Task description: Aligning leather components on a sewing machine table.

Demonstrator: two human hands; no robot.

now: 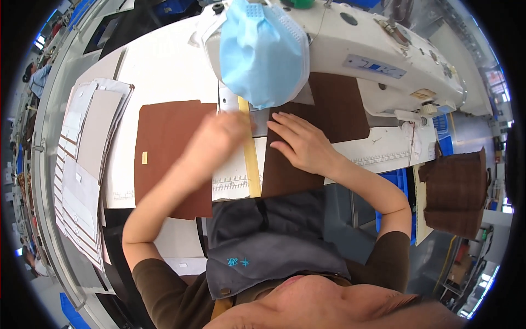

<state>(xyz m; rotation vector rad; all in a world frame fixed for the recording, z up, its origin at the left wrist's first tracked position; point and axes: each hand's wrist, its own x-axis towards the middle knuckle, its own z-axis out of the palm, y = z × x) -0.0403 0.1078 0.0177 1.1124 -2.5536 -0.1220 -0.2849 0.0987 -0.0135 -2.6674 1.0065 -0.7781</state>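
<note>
My right hand (301,143) lies with fingers stretched out on a dark brown fabric piece (293,174) on the sewing machine bed. My left hand (220,138) is smeared by motion beside a yellow strip (251,167) that runs toward the table's front edge; whether it grips anything cannot be made out. A reddish-brown panel (164,137) with a small yellow label lies under and left of my left forearm. More dark brown fabric (341,107) extends beneath the machine arm. A light blue face mask (263,60) hangs over the machine head and hides the needle area.
The white sewing machine (378,60) spans the far right of the table. Stacked white and grey panels (82,148) lie at the left edge. Brown pieces (457,192) sit on a board to the right, beside a blue bin (392,197). A printed ruler (383,158) runs along the front edge.
</note>
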